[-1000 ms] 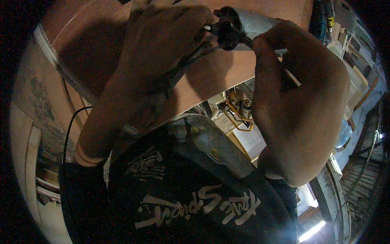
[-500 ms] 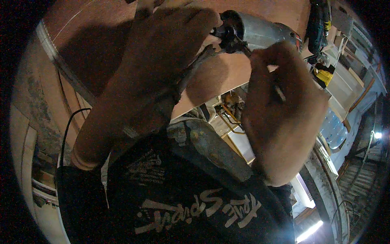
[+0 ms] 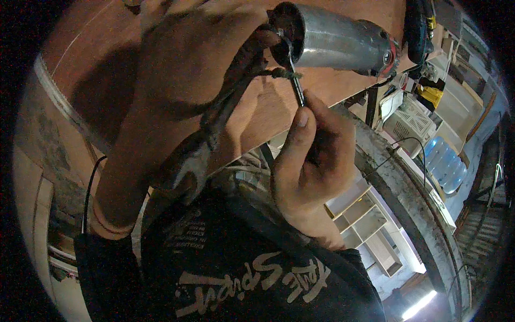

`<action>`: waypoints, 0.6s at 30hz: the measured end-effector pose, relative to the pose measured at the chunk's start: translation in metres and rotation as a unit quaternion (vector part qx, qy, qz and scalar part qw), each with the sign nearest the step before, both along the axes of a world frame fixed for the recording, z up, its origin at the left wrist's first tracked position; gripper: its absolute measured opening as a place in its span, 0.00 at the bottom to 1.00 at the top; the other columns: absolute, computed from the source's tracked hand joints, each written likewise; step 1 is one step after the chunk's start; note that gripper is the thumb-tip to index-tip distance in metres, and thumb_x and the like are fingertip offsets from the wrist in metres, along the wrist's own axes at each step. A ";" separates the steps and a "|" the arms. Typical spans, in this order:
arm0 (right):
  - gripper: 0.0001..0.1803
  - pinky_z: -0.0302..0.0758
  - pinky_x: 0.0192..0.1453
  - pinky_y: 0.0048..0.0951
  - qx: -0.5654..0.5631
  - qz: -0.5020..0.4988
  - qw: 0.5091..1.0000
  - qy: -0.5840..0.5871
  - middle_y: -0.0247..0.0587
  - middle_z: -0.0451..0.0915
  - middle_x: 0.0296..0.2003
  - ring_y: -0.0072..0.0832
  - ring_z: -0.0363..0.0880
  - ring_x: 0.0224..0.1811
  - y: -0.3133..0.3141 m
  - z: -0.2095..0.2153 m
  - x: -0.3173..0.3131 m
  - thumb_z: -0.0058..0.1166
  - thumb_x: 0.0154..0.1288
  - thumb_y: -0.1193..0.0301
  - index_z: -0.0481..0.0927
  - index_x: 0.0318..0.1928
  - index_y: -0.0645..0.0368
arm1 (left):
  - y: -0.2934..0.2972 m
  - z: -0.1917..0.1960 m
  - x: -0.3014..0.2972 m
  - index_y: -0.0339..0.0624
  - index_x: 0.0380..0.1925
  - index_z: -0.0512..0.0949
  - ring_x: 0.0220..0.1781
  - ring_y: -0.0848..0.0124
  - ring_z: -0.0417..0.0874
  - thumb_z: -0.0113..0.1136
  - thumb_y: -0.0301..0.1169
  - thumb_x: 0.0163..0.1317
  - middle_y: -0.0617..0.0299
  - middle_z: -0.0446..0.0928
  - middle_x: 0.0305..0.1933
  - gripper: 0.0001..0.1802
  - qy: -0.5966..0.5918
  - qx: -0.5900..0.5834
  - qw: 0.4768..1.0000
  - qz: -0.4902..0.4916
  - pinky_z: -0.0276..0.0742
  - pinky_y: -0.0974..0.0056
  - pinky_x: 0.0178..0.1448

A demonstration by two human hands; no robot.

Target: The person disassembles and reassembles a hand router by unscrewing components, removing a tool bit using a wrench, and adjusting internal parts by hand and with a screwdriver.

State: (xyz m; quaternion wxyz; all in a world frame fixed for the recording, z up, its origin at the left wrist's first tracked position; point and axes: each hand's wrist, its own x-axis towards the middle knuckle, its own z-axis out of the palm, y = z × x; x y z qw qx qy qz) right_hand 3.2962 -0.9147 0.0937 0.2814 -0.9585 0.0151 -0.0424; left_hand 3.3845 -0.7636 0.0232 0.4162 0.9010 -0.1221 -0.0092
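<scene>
A silver metal cylinder (image 3: 343, 43), which looks like a power tool's motor body, lies on its side on a brown board. It has a dark end on the left and a red band on the right. My left hand (image 3: 177, 64), in shadow, closes around a dark open-end wrench (image 3: 189, 169) whose jaw shows by the wrist; the fingers reach to the cylinder's dark end. Between thumb and forefinger, my right hand (image 3: 314, 155) pinches a slim metal rod (image 3: 296, 90), its upper tip at that dark end. A dark cord-like strand (image 3: 276, 73) crosses behind the rod.
The brown board (image 3: 273, 115) spans the upper area. A black tool (image 3: 419, 32) lies at the far right, above a yellow object (image 3: 431, 95) and a pale perforated basket (image 3: 410, 121). Below are a clear blue bottle (image 3: 445, 163) and an open compartmented shelf (image 3: 365, 217).
My right hand has moved left and down from the cylinder, and the slim rod now shows in its pinch. My left hand has shifted left, with the wrench's jaw now visible.
</scene>
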 end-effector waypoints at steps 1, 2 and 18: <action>0.09 0.69 0.35 0.13 0.010 -0.007 1.000 -0.013 0.40 0.81 0.35 0.14 0.75 0.31 -0.002 -0.005 -0.004 0.51 0.73 0.77 0.78 0.47 0.72 | -0.001 -0.001 0.000 0.43 0.34 0.83 0.43 0.55 0.78 0.65 0.42 0.55 0.57 0.79 0.37 0.15 -0.006 0.006 1.000 -0.003 0.69 0.50 0.52; 0.10 0.68 0.35 0.13 0.020 -0.013 0.999 -0.025 0.41 0.81 0.35 0.14 0.74 0.31 -0.005 -0.009 -0.009 0.52 0.73 0.76 0.78 0.47 0.73 | -0.002 -0.001 0.001 0.43 0.34 0.83 0.43 0.55 0.78 0.65 0.42 0.54 0.57 0.79 0.37 0.15 -0.011 0.009 1.000 -0.006 0.69 0.50 0.52; 0.15 0.60 0.26 0.15 0.320 -0.236 0.917 0.019 0.33 0.76 0.27 0.12 0.67 0.23 0.031 -0.024 -0.020 0.50 0.76 0.64 0.70 0.52 0.64 | 0.014 0.004 0.001 0.44 0.33 0.83 0.45 0.58 0.76 0.67 0.46 0.52 0.59 0.78 0.37 0.17 -0.117 0.149 0.981 -0.029 0.65 0.50 0.55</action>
